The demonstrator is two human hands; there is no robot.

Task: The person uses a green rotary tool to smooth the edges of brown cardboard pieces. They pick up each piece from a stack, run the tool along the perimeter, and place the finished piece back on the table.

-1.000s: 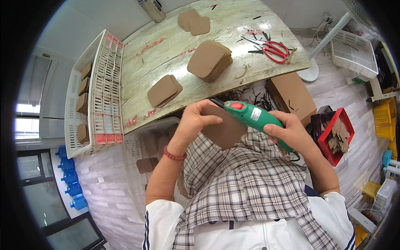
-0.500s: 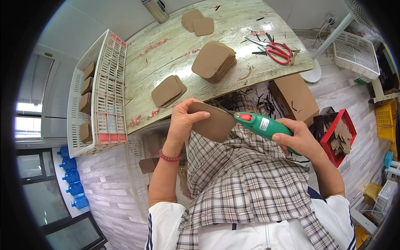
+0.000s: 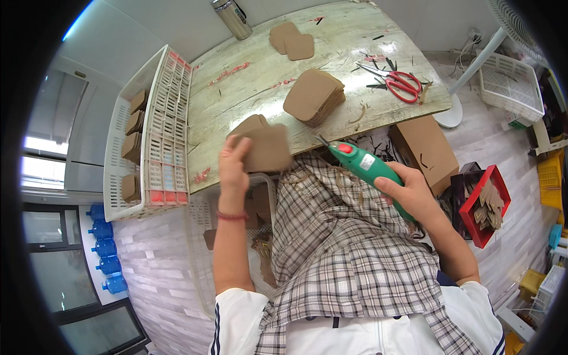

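Note:
My left hand (image 3: pixel 235 167) grips a brown rounded-corner pad (image 3: pixel 267 149), slightly blurred, over the table's near edge. The pad partly covers a small pile of similar pads (image 3: pixel 245 123). My right hand (image 3: pixel 408 192) is wrapped round a green electric hand tool (image 3: pixel 362 163) with a red button. The tool's narrow dark tip points up and left, apart from the pad. A taller stack of brown pads (image 3: pixel 312 94) stands farther back on the table, and a few more pads (image 3: pixel 300 47) lie at the far side.
Red-handled scissors (image 3: pixel 402 86) lie among dark scraps at the table's right. A white basket (image 3: pixel 161 127) with pads stands on the left; a metal flask (image 3: pixel 232 19) is at the back. Below right are a cardboard box (image 3: pixel 429 148) and a red-rimmed bin (image 3: pixel 478 236) of offcuts.
My left hand has carried the pad left, away from the tool tip, towards the small pile. My right hand still holds the tool, tip now bare. The view has shifted slightly.

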